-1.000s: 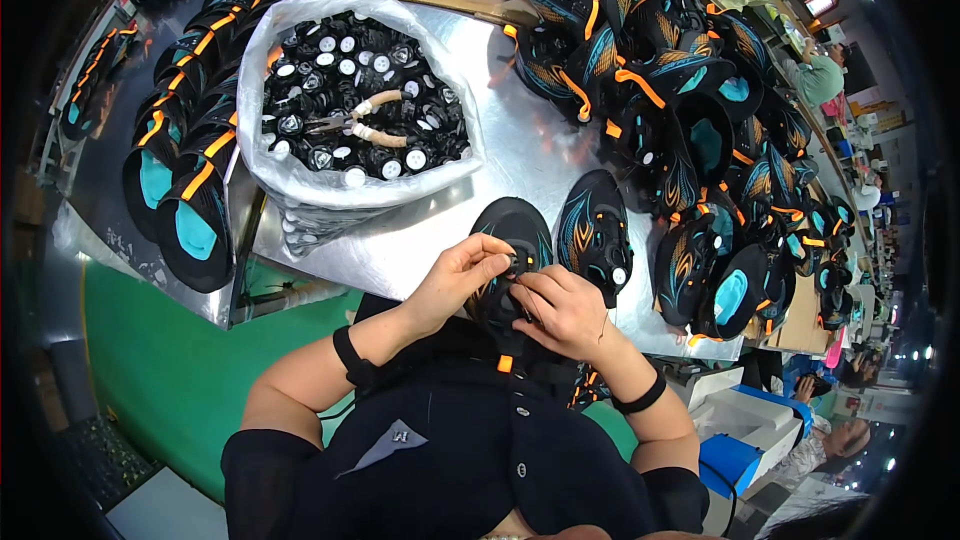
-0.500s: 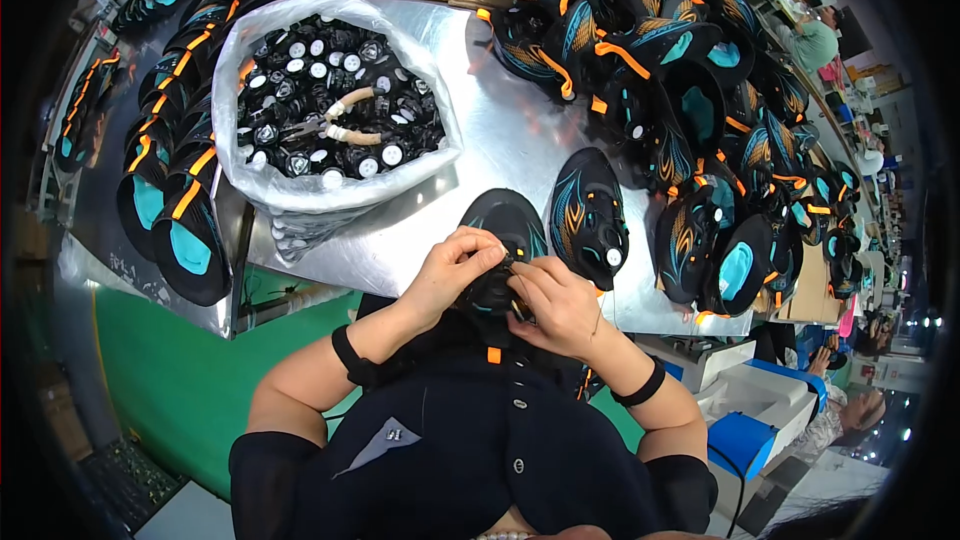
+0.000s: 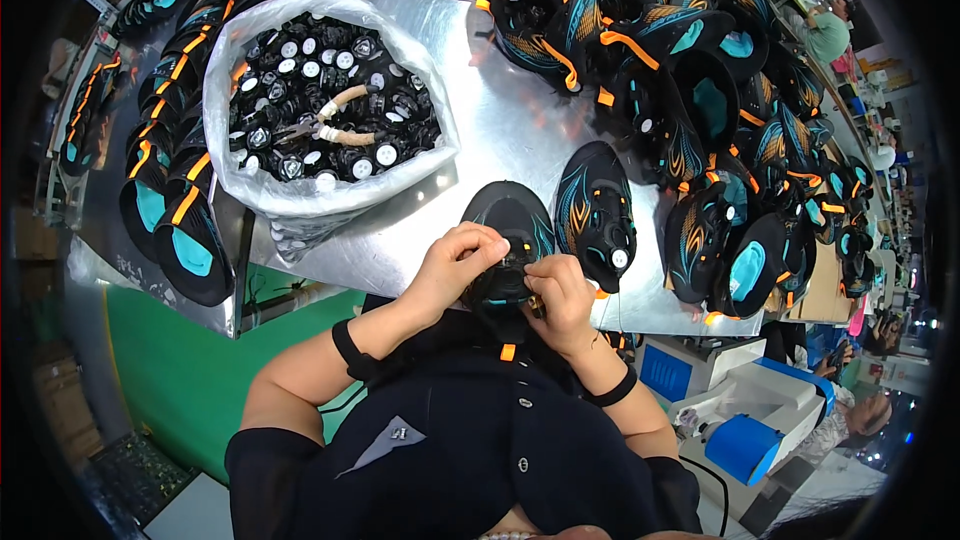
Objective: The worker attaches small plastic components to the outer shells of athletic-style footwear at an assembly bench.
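A black shoe upper (image 3: 507, 202) with turquoise lines stands toe-away at the table's near edge, in front of my body. My left hand (image 3: 462, 265) pinches thumb and forefinger together over its lacing area; what sits between those fingertips is too small to make out. My right hand (image 3: 563, 302) is closed at the right side of the same lacing area. Under its fingers shows a small brass-coloured bit, mostly hidden. A thin dark line, like a cord, runs near my right wrist. Just right lies a second shoe upper (image 3: 590, 202), patterned orange and turquoise, with a white-centred dial.
A clear plastic bag (image 3: 230, 175) of black lacing dials stands on the metal table (image 3: 375, 265), pliers (image 3: 345, 135) on top. Shoe uppers (image 3: 690, 230) are heaped at right; nested rows (image 3: 190, 250) stand at left. A white-and-blue machine (image 3: 745, 440) is at lower right.
My right hand has drawn slightly right and down, and its fingers have curled in more. My left hand keeps its pinch at the shoe upper. The whole view has shifted a little.
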### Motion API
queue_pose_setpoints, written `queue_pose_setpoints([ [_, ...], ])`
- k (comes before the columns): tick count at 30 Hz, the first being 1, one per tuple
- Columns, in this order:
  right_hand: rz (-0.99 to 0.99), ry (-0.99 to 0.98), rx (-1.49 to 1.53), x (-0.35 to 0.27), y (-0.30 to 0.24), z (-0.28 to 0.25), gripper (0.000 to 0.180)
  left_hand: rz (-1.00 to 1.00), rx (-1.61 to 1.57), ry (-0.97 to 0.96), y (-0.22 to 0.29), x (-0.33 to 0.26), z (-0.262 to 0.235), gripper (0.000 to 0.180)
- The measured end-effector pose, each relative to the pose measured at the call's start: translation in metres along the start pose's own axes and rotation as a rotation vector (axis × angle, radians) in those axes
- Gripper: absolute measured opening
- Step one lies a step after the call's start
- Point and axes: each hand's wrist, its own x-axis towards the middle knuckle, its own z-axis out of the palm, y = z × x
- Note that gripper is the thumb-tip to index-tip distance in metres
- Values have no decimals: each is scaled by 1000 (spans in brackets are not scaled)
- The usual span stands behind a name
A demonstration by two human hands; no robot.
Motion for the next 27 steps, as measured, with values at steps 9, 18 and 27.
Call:
queue_pose_setpoints([
  [9, 180, 24, -13, 13, -6, -2, 38, 403, 777, -50, 16, 0, 5, 22],
  [18, 79, 24, 128, 16, -2, 6, 37, 498, 1113, -115, 26, -17, 1, 42],
  [27, 531, -515, 626, 58, -53, -33, 27, 1045, 1077, 343, 140, -83, -70, 34],
])
